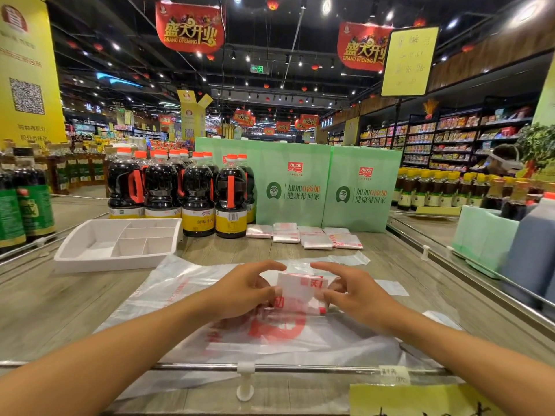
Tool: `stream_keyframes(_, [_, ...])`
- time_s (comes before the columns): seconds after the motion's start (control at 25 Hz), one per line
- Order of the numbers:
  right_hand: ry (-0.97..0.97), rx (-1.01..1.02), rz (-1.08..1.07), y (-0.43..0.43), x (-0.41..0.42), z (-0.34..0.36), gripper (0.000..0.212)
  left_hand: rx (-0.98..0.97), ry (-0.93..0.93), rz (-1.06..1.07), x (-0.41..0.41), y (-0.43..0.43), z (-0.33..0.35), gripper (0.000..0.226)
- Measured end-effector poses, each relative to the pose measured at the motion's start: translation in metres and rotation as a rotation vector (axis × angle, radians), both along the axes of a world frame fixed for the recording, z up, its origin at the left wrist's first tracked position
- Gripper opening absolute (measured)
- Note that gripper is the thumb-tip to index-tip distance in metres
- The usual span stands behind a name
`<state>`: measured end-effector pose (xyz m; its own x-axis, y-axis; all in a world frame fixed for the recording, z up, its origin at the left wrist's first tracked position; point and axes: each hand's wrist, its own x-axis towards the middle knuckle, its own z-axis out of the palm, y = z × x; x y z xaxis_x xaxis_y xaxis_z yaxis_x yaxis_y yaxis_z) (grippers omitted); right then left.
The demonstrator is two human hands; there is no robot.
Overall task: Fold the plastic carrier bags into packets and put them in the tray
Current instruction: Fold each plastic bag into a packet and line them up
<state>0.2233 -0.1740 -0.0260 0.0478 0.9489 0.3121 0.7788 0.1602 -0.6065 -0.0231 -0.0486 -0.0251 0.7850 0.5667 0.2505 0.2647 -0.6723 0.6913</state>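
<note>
In the head view, the left hand (246,291) and right hand (357,295) each pinch one side of a part-folded packet (300,291), near the middle of the worktop (60,310), on top of a flat bag (270,337). Pressing the air out and squaring the edges before the last crease should keep it tight. Count: one packet in hand, one flat bag, four folded piles (315,241) farther back, one tray (90,262) far left, with no packets in it.

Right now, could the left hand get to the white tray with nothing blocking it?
Probably yes. The tray sits ahead and left of the left hand; only a flat plastic bag and bare counter lie between. That hand grips the folded packet, though.
</note>
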Motion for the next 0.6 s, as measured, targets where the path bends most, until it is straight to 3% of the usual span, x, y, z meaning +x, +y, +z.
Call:
stream_keyframes(0.16, [0.058,-0.041,-0.015,-0.001,-0.004,0.004,0.036,-0.003,-0.015,-0.031,0.005,-0.001,-0.003,0.039])
stream_keyframes(0.28, [-0.012,-0.041,-0.034,-0.001,-0.006,0.004,0.029,0.053,0.005,0.001,0.008,-0.001,-0.004,0.039])
stream_keyframes(0.6, [-0.353,-0.151,-0.002,0.001,0.002,-0.005,0.056,0.378,0.333,0.075,0.011,-0.002,-0.01,0.047])
